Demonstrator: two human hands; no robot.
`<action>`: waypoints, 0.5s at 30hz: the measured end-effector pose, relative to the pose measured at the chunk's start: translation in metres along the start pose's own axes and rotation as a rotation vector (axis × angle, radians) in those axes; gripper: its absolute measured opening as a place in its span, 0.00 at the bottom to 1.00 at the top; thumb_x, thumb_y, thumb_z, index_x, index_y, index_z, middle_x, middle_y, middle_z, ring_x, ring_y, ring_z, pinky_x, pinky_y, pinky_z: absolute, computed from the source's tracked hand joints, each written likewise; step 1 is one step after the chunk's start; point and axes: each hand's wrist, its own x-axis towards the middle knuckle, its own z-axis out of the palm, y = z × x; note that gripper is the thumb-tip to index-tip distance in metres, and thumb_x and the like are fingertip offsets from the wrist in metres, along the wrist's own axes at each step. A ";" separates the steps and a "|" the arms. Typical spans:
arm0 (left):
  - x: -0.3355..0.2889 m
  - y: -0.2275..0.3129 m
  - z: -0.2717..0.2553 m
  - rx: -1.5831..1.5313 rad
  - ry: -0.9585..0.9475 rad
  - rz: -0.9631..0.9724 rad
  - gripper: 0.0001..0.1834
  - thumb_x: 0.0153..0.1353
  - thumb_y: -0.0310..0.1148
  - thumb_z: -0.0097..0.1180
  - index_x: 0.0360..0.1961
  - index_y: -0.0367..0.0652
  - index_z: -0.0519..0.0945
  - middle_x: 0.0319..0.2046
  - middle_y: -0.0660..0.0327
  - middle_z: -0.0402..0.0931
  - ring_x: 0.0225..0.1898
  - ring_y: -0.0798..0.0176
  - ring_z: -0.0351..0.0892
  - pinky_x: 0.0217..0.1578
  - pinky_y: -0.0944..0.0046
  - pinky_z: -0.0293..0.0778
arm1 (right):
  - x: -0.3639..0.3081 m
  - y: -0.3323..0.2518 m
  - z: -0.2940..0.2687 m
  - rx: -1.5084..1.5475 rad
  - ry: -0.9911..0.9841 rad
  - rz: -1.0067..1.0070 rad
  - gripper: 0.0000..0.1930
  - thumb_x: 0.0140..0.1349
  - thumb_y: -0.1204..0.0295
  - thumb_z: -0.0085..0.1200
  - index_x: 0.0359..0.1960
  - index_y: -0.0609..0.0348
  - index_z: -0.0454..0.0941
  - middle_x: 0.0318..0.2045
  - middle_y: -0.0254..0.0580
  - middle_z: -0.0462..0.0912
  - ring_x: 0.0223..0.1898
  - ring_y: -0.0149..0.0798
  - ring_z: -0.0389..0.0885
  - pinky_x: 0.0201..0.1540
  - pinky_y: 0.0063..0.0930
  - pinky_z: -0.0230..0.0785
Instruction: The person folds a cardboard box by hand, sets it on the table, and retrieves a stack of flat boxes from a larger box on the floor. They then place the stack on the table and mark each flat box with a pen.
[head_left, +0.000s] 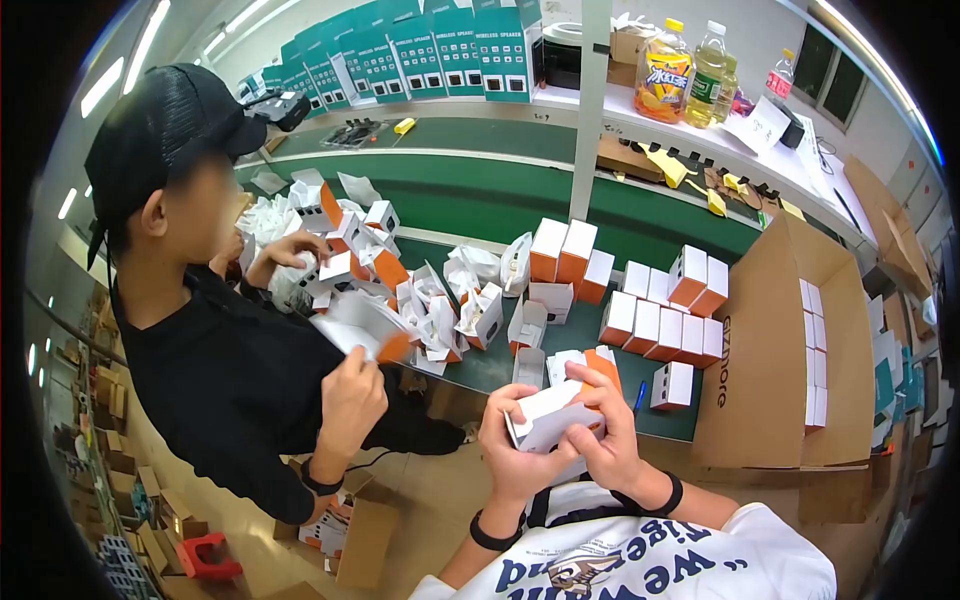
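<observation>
In the head view, both of the person's own hands rise from the lower edge and meet on one small white-and-orange carton (552,415), held up in the air just in front of the near edge of the green workbench (500,365). The left hand (515,450) is clasped around the carton's left end from below, and the right hand (605,435) is clenched over its right side, thumb on the white face; whether the carton's flap is tucked in or loose is hard to tell, since the fingers cover it. Toward the bench's right end stands a large brown cardboard box (760,350), its tall flap raised, with white cartons packed in rows (812,360) along its inner side. Just left of that box, finished white-and-orange cartons (665,320) stand in tidy rows on the bench, with a few more upright ones (565,250) behind them. The middle and left of the bench carry a loose heap of unfolded carton blanks and white inserts (420,300) (jumbled, some lying over others). A co-worker in a black cap and black shirt (220,370) stands at the bench's left end, one hand in the heap, the other holding a partly folded blank (365,330). On the raised shelf behind are teal display boxes (430,55) and drink bottles (690,70).
</observation>
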 end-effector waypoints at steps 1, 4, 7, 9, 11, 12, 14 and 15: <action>0.003 0.006 0.007 -0.026 0.056 0.027 0.41 0.43 0.44 0.83 0.47 0.45 0.63 0.60 0.45 0.63 0.49 0.55 0.80 0.52 0.52 0.79 | 0.003 -0.002 -0.003 0.005 -0.005 0.012 0.17 0.61 0.62 0.66 0.40 0.61 0.73 0.66 0.58 0.72 0.62 0.50 0.74 0.64 0.40 0.65; 0.002 0.008 0.017 -0.155 0.165 0.060 0.39 0.47 0.35 0.81 0.50 0.45 0.61 0.59 0.47 0.62 0.50 0.56 0.78 0.50 0.55 0.79 | 0.008 -0.007 0.001 0.056 0.000 0.061 0.17 0.61 0.63 0.66 0.31 0.60 0.70 0.64 0.57 0.74 0.58 0.46 0.76 0.60 0.39 0.67; 0.005 0.000 0.014 -0.090 0.117 0.134 0.36 0.50 0.29 0.77 0.50 0.47 0.61 0.59 0.49 0.62 0.52 0.54 0.77 0.51 0.55 0.78 | 0.015 -0.008 0.005 0.104 0.032 0.080 0.20 0.60 0.63 0.67 0.24 0.59 0.67 0.60 0.56 0.78 0.54 0.42 0.77 0.57 0.37 0.68; 0.008 -0.001 0.014 -0.026 0.076 0.173 0.35 0.49 0.29 0.78 0.49 0.48 0.63 0.59 0.49 0.63 0.53 0.52 0.77 0.51 0.54 0.78 | 0.014 -0.002 0.003 0.075 0.077 0.145 0.21 0.60 0.64 0.67 0.22 0.59 0.66 0.55 0.55 0.82 0.51 0.41 0.78 0.54 0.35 0.69; 0.005 0.001 0.015 -0.021 0.091 0.158 0.35 0.47 0.28 0.78 0.48 0.49 0.63 0.58 0.49 0.63 0.52 0.52 0.77 0.51 0.53 0.78 | 0.014 -0.005 0.003 0.090 0.084 0.142 0.22 0.60 0.64 0.67 0.21 0.59 0.65 0.54 0.55 0.83 0.50 0.40 0.78 0.53 0.35 0.70; 0.005 0.000 0.018 -0.024 0.105 0.174 0.36 0.45 0.29 0.79 0.49 0.49 0.65 0.58 0.49 0.64 0.52 0.52 0.77 0.51 0.53 0.77 | 0.015 -0.005 0.002 0.100 0.099 0.131 0.22 0.60 0.64 0.67 0.20 0.59 0.65 0.52 0.55 0.84 0.49 0.40 0.78 0.51 0.34 0.70; 0.006 0.001 0.019 -0.028 0.129 0.186 0.38 0.43 0.30 0.80 0.50 0.48 0.66 0.58 0.48 0.64 0.52 0.51 0.77 0.51 0.53 0.77 | 0.015 -0.004 -0.002 0.090 0.084 0.084 0.23 0.60 0.63 0.67 0.20 0.59 0.64 0.52 0.55 0.84 0.50 0.41 0.79 0.52 0.35 0.70; 0.007 0.004 0.018 -0.024 0.110 0.203 0.38 0.42 0.30 0.81 0.50 0.49 0.66 0.57 0.48 0.64 0.52 0.51 0.76 0.51 0.53 0.77 | 0.014 -0.003 -0.003 0.083 0.074 0.034 0.24 0.60 0.61 0.67 0.19 0.59 0.64 0.53 0.55 0.84 0.51 0.43 0.79 0.53 0.36 0.70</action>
